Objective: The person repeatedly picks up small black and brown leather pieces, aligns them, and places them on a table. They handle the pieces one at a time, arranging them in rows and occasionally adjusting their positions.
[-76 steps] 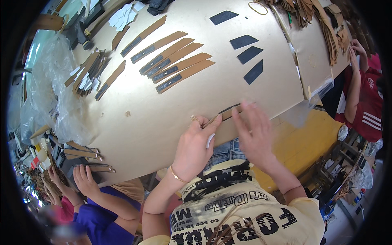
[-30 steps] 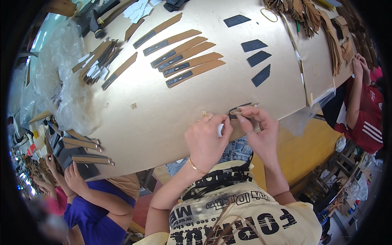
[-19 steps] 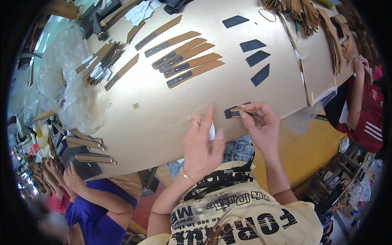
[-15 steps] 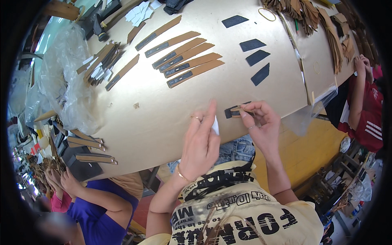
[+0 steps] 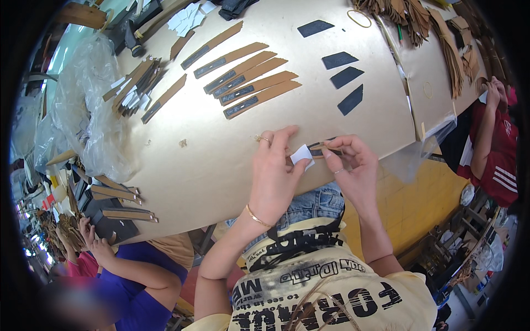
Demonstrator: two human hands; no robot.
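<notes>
Near the table's front edge, my left hand [image 5: 274,163] pinches a small white paper piece [image 5: 302,156] between thumb and fingers. Beside it my right hand [image 5: 353,160] is closed on a narrow brown and black strip [image 5: 316,151], whose left end meets the white piece. My fingers partly hide the strip. Farther off lie several brown strips [image 5: 265,101] with dark patches at their near-left ends, laid out slanting side by side. To their right rest several black slanted pieces [image 5: 350,100], spaced apart in a column.
On the left are a bundle of strips with white tabs [image 5: 135,88] and a crumpled plastic bag [image 5: 91,105]. White paper pieces [image 5: 187,19] lie at the back. Co-workers sit at both sides; one's hand [image 5: 98,245] is by a dark board [image 5: 113,223].
My left hand has turned, and the white piece, formerly mostly behind its fingers, now shows against the strip's left end. My right hand has barely moved.
</notes>
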